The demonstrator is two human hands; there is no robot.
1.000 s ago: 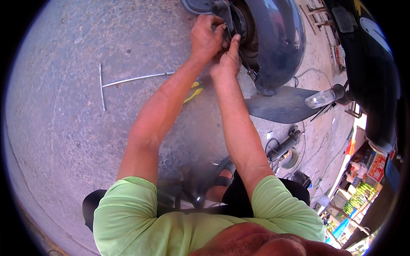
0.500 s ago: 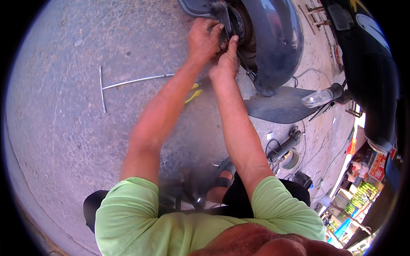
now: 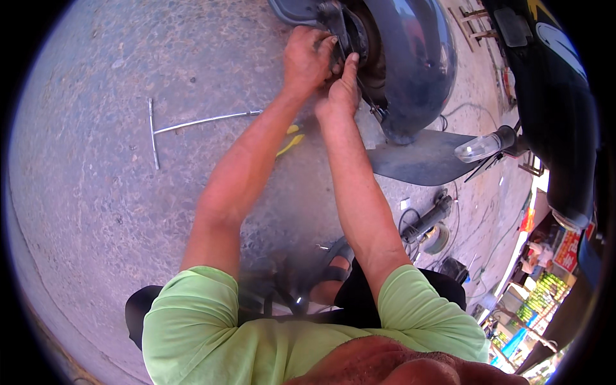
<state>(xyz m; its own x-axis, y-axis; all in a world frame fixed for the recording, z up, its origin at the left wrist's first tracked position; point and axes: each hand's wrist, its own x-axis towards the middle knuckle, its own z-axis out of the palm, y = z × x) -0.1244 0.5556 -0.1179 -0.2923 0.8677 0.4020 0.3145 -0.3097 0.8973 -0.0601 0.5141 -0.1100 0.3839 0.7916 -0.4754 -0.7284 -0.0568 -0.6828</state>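
Both hands are close together at the dark wheel hub (image 3: 357, 40) of a scooter, at the top of the head view. My left hand (image 3: 307, 59) is closed in a pinch beside the hub, its fingertips against dark metal parts. Just below and to its right, my right hand (image 3: 340, 96) is closed too, the thumb pointing up along a thin rod or cable. Whatever sits between the fingers is hidden. A glossy dark fender (image 3: 414, 67) curves over the wheel to the right of my hands.
A T-handle wrench (image 3: 192, 122) lies on the concrete left of my forearms. Yellow-handled pliers (image 3: 290, 145) show between them. A black mudflap (image 3: 417, 160) and a clear-lensed lamp (image 3: 478, 149) stick out at right. A black tube-shaped object (image 3: 431, 218) and cables lie near my foot.
Almost nothing differs. My left forearm has shifted very slightly to the right, while both hands keep their place at the hub.
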